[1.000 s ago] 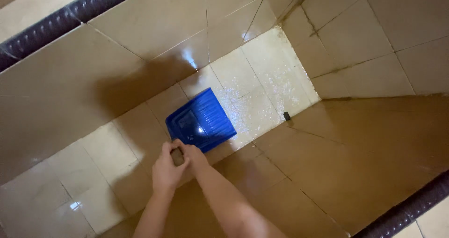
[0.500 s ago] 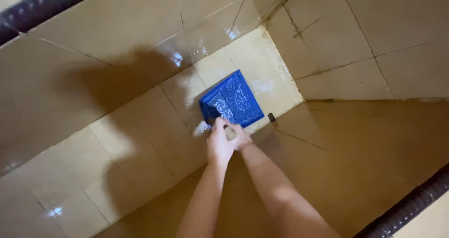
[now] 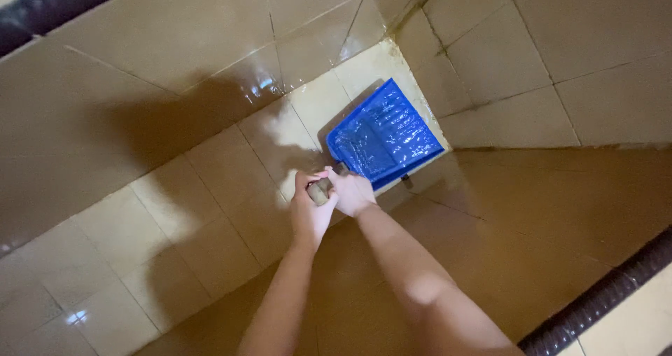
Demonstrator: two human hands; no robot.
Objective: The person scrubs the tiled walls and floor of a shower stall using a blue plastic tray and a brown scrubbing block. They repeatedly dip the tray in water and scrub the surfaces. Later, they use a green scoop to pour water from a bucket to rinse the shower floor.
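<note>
A blue plastic dustpan point(image 3: 383, 135) lies flat on the wet tiled floor point(image 3: 210, 181), its mouth pushed into the far corner where two walls meet. A short brownish handle point(image 3: 320, 190) sticks out from its near edge. My left hand point(image 3: 308, 212) and my right hand point(image 3: 352, 190) are both wrapped around that handle, side by side, with both forearms reaching in from the bottom of the view. The pan's ribbed inside glistens with water.
Beige tiled walls point(image 3: 546, 69) close in on the right and far side. A dark ribbed trim point(image 3: 602, 296) runs along the lower right, and another dark strip point(image 3: 63, 6) crosses the top left. My shadow falls over the floor at left.
The dustpan has slid away from me across the floor into the far corner, pushed by both hands on its handle. The view has shifted with it.
</note>
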